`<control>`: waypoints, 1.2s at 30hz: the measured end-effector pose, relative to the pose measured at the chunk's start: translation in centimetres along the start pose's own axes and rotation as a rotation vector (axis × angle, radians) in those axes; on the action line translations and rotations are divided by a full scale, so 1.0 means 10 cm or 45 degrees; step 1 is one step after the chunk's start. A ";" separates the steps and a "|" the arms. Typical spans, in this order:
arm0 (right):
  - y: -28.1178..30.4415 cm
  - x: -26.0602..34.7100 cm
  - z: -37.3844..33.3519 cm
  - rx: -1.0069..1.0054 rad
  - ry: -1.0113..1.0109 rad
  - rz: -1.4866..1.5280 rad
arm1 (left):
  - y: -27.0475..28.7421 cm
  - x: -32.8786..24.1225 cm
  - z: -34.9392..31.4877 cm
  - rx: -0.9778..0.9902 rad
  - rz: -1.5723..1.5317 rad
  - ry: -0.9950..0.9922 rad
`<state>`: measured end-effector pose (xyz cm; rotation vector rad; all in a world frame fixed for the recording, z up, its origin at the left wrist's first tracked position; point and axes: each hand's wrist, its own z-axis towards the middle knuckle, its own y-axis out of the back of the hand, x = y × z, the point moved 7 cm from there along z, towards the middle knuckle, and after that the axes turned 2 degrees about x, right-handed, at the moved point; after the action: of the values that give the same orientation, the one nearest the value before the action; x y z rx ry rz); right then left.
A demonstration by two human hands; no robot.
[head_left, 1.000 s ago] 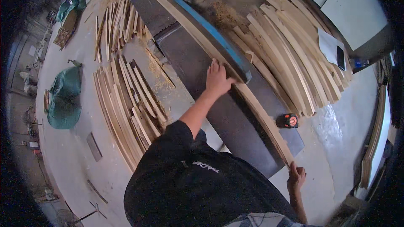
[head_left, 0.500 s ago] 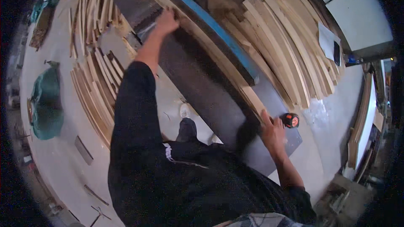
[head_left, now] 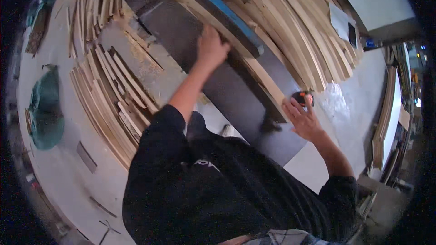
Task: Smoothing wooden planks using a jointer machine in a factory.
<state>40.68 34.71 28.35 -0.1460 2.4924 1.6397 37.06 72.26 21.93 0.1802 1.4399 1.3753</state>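
A long pale wooden board [head_left: 261, 75] lies along the dark worktop [head_left: 218, 88], beside a blue-topped straight bar [head_left: 222, 7]. My left hand [head_left: 212, 47] is at the board's near side, partway along it; motion blur hides how its fingers are set. At the board's near right end is my right hand [head_left: 307, 120], its fingers apart and the fingertips by the board's corner. Just beyond those fingers sits a black and orange tape measure [head_left: 299, 97], partly covered by them. Whether the right fingers touch it I cannot tell.
Stacked wooden strips [head_left: 295, 31] lie beyond the bar, with a white sheet [head_left: 339, 22] and a dark phone-like object on them. More strips [head_left: 102, 95] lie on the floor at left, near a green sack [head_left: 47, 113]. Boards [head_left: 386, 122] lean at far right.
My left hand has moved right and nearer along the board. My right hand's fingers have spread at the board's end. The whole view has shifted.
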 end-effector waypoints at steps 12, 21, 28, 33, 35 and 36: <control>-0.05 0.08 -0.05 -0.304 0.353 -0.431 | -0.18 -0.48 -0.28 0.233 0.064 0.154; 0.28 0.13 0.99 -0.228 0.309 -0.561 | 0.21 0.33 0.48 0.103 0.130 0.114; 0.67 0.14 1.85 -0.289 0.243 -0.762 | 0.49 0.40 0.11 -0.243 -0.178 0.081; 0.78 0.09 2.32 -0.261 0.248 -0.719 | 0.55 0.49 -0.57 -0.485 -0.152 0.024; 0.86 0.05 2.56 -0.320 0.221 -0.674 | 0.49 0.57 -0.69 -0.367 -0.203 0.063; 0.91 0.05 2.67 -0.383 0.241 -0.679 | 0.51 0.56 -0.74 -0.410 -0.197 0.014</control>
<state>40.71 62.84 26.15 -0.9476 2.0405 1.7919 26.54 73.29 20.85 -0.1440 1.1953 1.4584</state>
